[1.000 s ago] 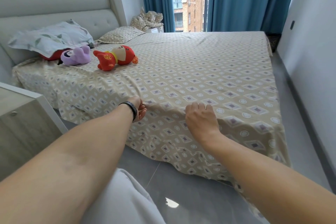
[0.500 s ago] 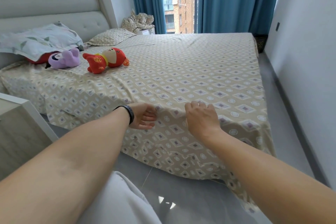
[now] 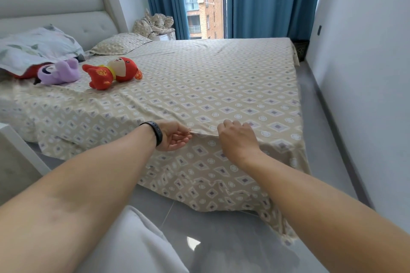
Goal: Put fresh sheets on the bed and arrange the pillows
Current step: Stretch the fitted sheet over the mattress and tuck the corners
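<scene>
A hard tug here could drag the patterned sheet [image 3: 199, 86] sideways, shifting the purple plush [image 3: 58, 72] and red plush doll [image 3: 113, 72] lying near the pillows and wrinkling the smoothed top. The left hand [image 3: 174, 136] pinches a fold of the sheet at the mattress edge; just beside it, the right hand [image 3: 237, 139] curls into the same fold. The sheet's skirt hangs below both hands.
</scene>
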Demonstrator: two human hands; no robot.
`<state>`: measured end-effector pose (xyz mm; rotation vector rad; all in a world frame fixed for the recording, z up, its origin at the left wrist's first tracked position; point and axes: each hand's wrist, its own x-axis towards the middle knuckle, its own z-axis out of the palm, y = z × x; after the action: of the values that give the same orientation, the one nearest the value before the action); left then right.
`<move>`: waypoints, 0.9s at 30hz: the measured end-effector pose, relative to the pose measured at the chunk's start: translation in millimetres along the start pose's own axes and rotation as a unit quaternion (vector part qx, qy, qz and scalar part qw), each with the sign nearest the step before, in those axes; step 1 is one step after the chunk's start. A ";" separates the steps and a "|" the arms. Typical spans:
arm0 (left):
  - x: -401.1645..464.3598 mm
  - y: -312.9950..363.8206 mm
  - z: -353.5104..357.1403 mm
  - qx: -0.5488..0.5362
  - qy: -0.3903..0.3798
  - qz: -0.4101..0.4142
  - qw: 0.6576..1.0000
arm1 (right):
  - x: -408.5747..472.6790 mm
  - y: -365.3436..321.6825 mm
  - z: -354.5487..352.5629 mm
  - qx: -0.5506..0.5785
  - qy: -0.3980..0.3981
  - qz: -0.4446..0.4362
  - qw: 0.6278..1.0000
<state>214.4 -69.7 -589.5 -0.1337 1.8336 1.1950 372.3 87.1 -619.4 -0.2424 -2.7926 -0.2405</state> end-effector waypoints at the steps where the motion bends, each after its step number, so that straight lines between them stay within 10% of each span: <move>1: -0.7 0.3 -1.2 0.005 0.006 0.008 1.000 | -0.1 1.1 -0.1 0.006 -0.008 0.000 1.000; 6: 3.7 -8.7 2.3 0.199 0.015 0.003 0.980 | -1.4 16.7 2.6 0.054 -0.007 0.014 0.998; 12: -14.9 7.4 64.6 0.493 0.001 0.126 0.861 | -29.6 83.4 -7.2 0.099 -0.005 0.170 0.981; 20: -1.6 19.4 143.4 0.587 0.065 0.459 0.664 | -69.0 161.6 26.0 0.354 -0.082 0.485 0.795; 27: 5.3 20.2 150.0 0.537 0.045 0.488 0.687 | -70.9 152.9 13.9 0.408 -0.106 0.428 0.800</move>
<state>294.8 58.5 -596.7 1.6504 2.4569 0.4630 463.8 228.4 -635.1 -1.2708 -2.3630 1.2163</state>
